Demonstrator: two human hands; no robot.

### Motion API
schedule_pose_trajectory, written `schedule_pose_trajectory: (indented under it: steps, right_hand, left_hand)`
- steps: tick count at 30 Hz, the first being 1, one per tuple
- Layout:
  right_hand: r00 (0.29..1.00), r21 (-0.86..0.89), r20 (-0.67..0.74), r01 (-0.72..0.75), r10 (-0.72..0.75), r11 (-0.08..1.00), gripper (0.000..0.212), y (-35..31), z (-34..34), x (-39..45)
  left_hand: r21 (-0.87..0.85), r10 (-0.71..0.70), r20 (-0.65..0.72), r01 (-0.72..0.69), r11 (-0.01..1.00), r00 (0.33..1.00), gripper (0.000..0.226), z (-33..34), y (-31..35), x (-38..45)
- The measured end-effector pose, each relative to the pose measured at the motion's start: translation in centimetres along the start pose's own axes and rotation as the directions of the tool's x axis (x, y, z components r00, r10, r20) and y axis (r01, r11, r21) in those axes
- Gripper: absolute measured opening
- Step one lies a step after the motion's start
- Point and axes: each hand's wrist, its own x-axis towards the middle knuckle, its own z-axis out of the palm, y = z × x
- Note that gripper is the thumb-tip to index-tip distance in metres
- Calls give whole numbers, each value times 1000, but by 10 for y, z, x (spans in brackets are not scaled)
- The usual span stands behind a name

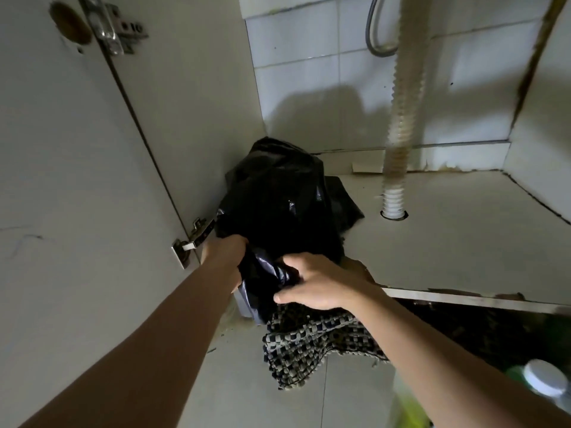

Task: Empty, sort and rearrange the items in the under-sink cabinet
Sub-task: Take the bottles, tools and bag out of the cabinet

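Near right: capped bottle (543,381), blurred. Checked mat (309,350) on the floor, below the hands. Right hand (312,285) pinches a fold of the black bag (278,193); left hand (225,251) grips its left side, fingers buried in plastic. Bag sits at the cabinet's left front, against the wall beside the door hinge (185,245). Behind right: ribbed drain hose (404,118) through the shelf (463,248).

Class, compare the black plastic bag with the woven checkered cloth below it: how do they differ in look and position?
The black plastic bag is plain, glossy and bulky, while the checkered cloth is patterned, matte and lies flatter. The bag sits on the cabinet floor; the cloth hangs lower, past its front edge. The left hand and the right hand grip the bag, not the cloth. Both are soft and crumpled.
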Motion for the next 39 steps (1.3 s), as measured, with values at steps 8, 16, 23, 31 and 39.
schedule_pose_trajectory:
  steps: [8, 16, 23, 31, 39]
  right_hand:
    - [737, 55, -624, -290, 260, 955, 39, 72, -72, 42]
    - [859, -470, -498, -381, 117, 796, 67, 56, -54, 105]
    - [797, -348, -604, -247, -14, 904, 20, 45, -46, 85]
    - [828, -176, -530, 103, -182, 979, 20, 1, 15, 10]
    - [946, -47, -322, 24, -38, 999, 19, -46, 90, -78]
  left_hand:
    - [-55, 10, -52, -13, 998, 999, 29, -25, -11, 2]
    - [-81, -41, 8, 42, 996, 999, 30, -41, -27, 13]
    - [-99, -11, -18, 9, 995, 1000, 25, -52, -27, 12]
    - [36, 82, -173, -77, 996, 982, 16, -95, -52, -36]
    - [237, 75, -112, -47, 970, 991, 25, -147, -75, -115]
